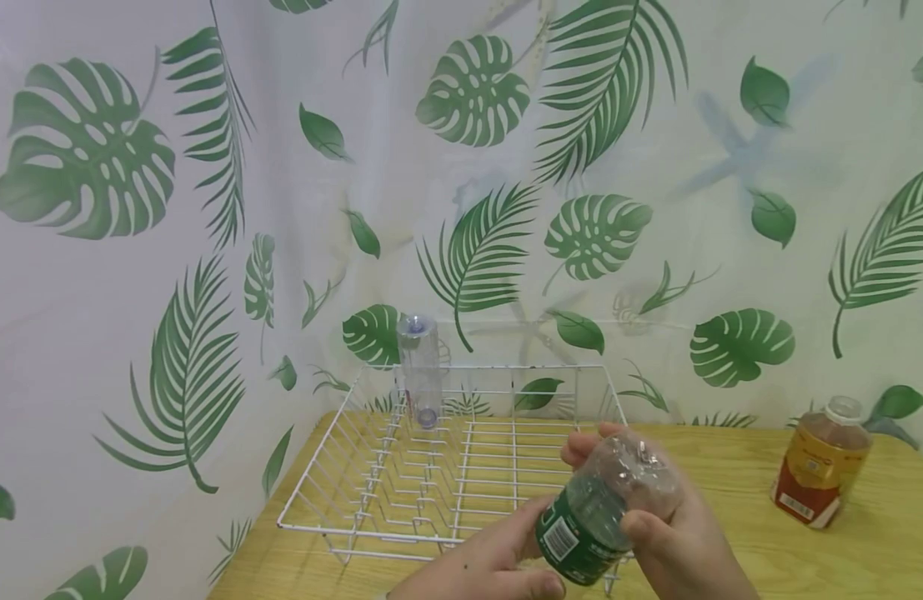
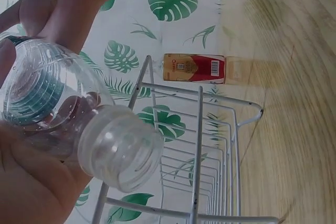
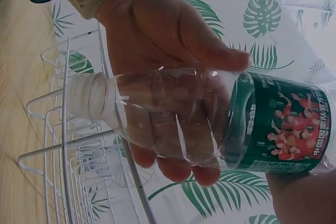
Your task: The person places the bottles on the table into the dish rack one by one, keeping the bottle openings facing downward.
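Note:
Both hands hold a clear plastic bottle (image 1: 584, 521) with a green label, above the right front of a white wire rack (image 1: 514, 442). Its capless threaded neck (image 2: 121, 148) points down toward the table side. My left hand (image 1: 499, 550) grips the clear section near the neck, thumb along the label's edge in the right wrist view. My right hand (image 1: 679, 525) grips the bottle's base end, thumb and fingers on opposite sides. In the head view the neck is hidden beneath the bottle and left hand.
A second clear bottle (image 1: 419, 371) stands in the rack's back left. An orange and red labelled bottle (image 1: 821, 462), without a cap, stands at the right of the wooden table (image 1: 731, 467). A leaf-patterned curtain (image 1: 491, 167) closes the back and left.

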The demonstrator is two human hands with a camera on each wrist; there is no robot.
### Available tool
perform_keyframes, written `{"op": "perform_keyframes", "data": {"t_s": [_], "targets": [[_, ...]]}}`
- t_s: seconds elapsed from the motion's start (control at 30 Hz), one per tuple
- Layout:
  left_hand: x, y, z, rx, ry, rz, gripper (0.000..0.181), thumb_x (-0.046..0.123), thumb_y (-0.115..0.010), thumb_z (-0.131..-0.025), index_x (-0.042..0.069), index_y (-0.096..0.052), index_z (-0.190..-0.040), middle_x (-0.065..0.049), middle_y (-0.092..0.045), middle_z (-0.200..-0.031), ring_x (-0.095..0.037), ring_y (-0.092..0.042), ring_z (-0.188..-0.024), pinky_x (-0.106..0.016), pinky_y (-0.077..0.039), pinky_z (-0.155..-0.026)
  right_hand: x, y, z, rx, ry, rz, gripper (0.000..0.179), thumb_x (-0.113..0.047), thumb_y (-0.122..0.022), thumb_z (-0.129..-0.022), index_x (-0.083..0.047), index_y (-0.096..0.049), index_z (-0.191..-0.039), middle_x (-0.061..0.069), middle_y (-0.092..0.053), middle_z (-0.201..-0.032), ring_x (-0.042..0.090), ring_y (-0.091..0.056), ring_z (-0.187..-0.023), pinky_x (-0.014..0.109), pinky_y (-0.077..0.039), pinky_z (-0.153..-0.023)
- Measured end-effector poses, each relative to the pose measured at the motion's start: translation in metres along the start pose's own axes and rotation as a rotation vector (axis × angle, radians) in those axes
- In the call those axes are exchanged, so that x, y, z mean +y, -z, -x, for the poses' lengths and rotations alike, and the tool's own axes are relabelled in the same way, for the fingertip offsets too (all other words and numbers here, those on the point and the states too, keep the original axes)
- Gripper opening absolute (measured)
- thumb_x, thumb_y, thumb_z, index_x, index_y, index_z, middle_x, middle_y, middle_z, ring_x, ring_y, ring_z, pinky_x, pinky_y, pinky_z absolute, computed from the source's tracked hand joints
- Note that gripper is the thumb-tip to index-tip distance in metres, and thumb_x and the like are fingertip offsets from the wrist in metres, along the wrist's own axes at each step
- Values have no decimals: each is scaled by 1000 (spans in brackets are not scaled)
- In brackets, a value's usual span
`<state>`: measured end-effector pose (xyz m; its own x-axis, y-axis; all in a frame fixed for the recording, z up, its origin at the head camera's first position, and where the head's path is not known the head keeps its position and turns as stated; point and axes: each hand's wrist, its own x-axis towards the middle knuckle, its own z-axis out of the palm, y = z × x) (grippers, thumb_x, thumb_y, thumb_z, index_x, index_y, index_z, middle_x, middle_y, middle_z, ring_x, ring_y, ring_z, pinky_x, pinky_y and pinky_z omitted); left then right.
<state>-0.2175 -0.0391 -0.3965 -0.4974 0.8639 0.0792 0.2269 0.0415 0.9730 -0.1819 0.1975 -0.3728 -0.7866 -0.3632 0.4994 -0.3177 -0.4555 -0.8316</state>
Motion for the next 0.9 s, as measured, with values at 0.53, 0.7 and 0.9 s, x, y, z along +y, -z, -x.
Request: {"op": "perform_keyframes", "data": {"t_s": [0.53, 0.7, 0.9], "targets": [[-4, 1, -1, -16, -21, -51, 60, 47, -55, -103, 35, -29, -155, 11, -56, -140, -9, -52, -130, -29, -42, -105, -4, 2, 3, 3, -57, 107, 50, -21, -58, -104, -10, -37, -148, 16, -52, -144, 27, -49, -133, 37, -46, -104], [0, 1, -2, 37, 5, -94, 68, 49, -60, -100, 40, -24, -157, 13, -51, -145, -8, -49, -132, -31, -41, -107, -6, 3, 4, -16, -20, 114, 52, -22, -57, -105, -6, -35, -150, 18, -51, -144, 28, -48, -133, 37, -46, -105], [10, 8, 9, 233, 68, -319, 80, 53, -63, -97, 47, -13, -159, 15, -37, -156, -15, -41, -140, -42, -43, -107, -11, 4, 2, -15, 6, 153, 53, -27, -57, -105, -5, -35, -149, 20, -50, -143, 30, -50, -131, 40, -47, -103]]}}
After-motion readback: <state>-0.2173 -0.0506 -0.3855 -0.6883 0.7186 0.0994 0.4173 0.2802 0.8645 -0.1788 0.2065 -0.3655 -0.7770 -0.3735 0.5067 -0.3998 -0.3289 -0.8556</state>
